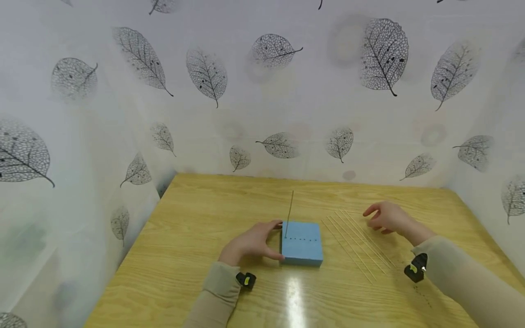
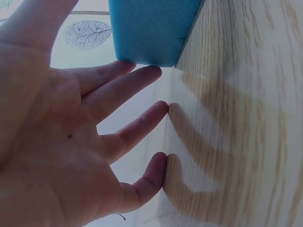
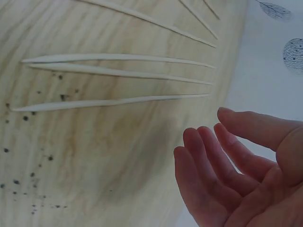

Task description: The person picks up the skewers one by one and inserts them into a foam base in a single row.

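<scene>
A blue foam block [image 1: 302,248] lies on the table with a row of small holes across its top. From the leftmost hole rises a thin stick [image 1: 289,212], nearly upright. My left hand [image 1: 251,242] holds the block at its left side, thumb at the near corner and fingers at the far one. In the left wrist view, fingertips [image 2: 150,71] touch the edge of the block [image 2: 151,33]. Right of the block, several thin wooden sticks [image 1: 356,241] lie spread side by side. Beyond their right side hovers my right hand [image 1: 389,217], fingers loosely bent, holding nothing.
The wood-grain table [image 1: 197,209] meets a pale curtain [image 1: 246,109] with leaf prints at its back and sides. Dark specks [image 3: 33,182] mark the tabletop near the sticks, below the right wrist.
</scene>
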Motion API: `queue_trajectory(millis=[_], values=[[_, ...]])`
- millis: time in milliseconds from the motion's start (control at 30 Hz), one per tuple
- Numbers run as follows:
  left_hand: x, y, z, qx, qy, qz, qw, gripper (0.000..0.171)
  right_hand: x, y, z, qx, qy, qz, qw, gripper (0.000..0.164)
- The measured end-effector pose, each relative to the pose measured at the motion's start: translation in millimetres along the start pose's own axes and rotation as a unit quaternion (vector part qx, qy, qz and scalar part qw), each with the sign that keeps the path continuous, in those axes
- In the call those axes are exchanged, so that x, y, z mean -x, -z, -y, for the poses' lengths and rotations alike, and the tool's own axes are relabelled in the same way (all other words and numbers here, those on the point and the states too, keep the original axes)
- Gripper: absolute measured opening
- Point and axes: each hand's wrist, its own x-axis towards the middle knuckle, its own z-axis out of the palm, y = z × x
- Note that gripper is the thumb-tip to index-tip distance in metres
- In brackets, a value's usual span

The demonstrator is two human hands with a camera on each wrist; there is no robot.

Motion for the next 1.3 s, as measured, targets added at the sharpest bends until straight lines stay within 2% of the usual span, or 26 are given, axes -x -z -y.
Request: queue_trajectory(millis=[333,633,1067,1167,1300], values=[[0.5,-0.2,-0.4,0.002,-0.002,-0.004,1.0000,0.105,-0.2,-16.1,-6.6,0.012,-0.017,-0.018,1.000,0.027],[0.5,0.1,0.4,0.004,0.002,-0.003,1.0000,0.105,-2.6,-21.3,-7.6,0.007,-0.044,-0.018,0.999,0.029],[2.0,-1.8,1.0,0.008,0.003,-0.002,1.0000,0.105,-8.1,-25.0,-12.6,0.027,-0.045,-0.020,0.998,0.024],[2.0,-1.5,0.5,0.008,0.004,-0.003,1.0000,0.105,-7.3,-21.0,-11.8,0.000,-0.047,-0.011,0.999,0.027],[2.9,-1.3,-0.4,0.007,0.004,-0.004,1.0000,0.104,-3.4,-11.4,-11.8,-0.065,-0.051,0.007,0.997,0.036]])
